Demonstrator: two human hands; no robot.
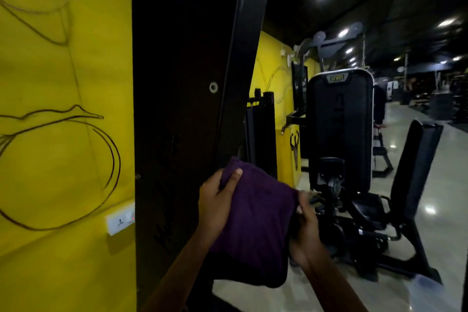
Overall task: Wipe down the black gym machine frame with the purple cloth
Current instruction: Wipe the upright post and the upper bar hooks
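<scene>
My left hand pinches the folded purple cloth at its upper left edge, my right hand grips its right edge, just beside the slanted black machine frame.

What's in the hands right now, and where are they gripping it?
The cloth: left hand pinches its upper left edge, right hand grips its right edge.

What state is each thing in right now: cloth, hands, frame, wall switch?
purple cloth: folded, held up between both hands
left hand: grips the cloth's upper left edge
right hand: pinches its right edge
black frame: leaning upright; cloth contact unclear
wall switch: red indicator lit
</scene>
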